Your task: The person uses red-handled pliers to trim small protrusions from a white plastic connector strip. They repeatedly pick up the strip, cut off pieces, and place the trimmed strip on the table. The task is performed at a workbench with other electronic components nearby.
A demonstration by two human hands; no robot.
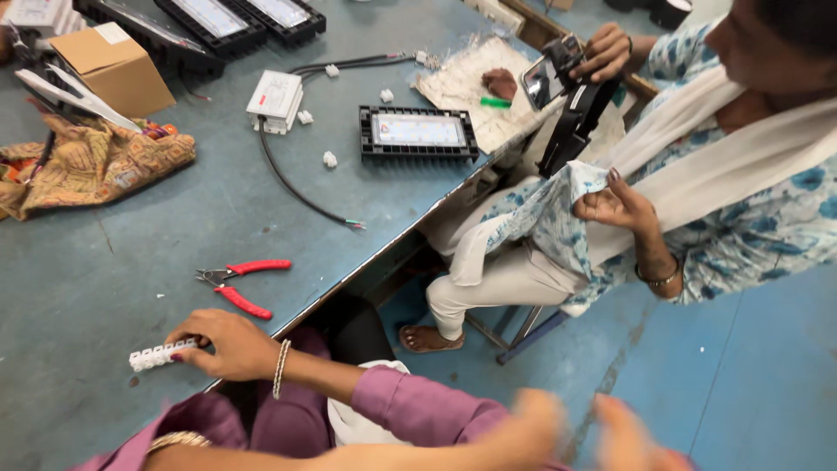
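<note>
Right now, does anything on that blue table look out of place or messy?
A few small white connector blocks lie scattered loose on the table, apart from the white strip under a hand. The black cable ends in bare wire tips near the table's edge.

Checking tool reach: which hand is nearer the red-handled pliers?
Right. The right hand sits just below the red-handled pliers, on the white terminal strip; the left hand is blurred, far lower right, off the table.
</note>
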